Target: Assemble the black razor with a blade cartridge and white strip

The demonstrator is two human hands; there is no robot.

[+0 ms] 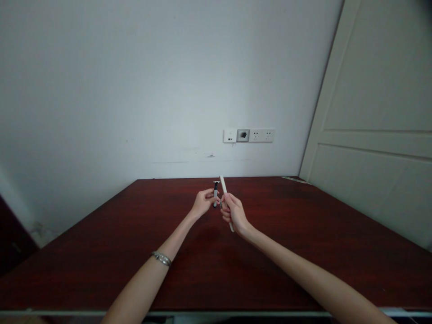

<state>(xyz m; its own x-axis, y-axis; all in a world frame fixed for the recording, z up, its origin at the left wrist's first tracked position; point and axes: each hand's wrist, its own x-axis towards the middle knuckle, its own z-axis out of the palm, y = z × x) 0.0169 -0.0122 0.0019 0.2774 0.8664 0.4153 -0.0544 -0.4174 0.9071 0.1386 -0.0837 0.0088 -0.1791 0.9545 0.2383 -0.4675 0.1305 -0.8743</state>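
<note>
My left hand (204,201) is closed, its fingers pinching a small razor (215,194) with a grey and black handle. The razor stands nearly upright with its T-shaped head at the top. Close beside it, my right hand (235,213) wraps round a long white stick (223,184), which tilts a little to the left at its upper end. The stick's lower end shows below the fingers; its kind cannot be made out. The two hands nearly meet above the dark red table (162,211), and whether razor and stick touch is too small to tell.
A white wall (189,90) rises behind the table, with a row of sockets and switches (255,136). To the right stands a pale panelled door (378,103). A thin pale strip (296,180) lies near the table's far right corner.
</note>
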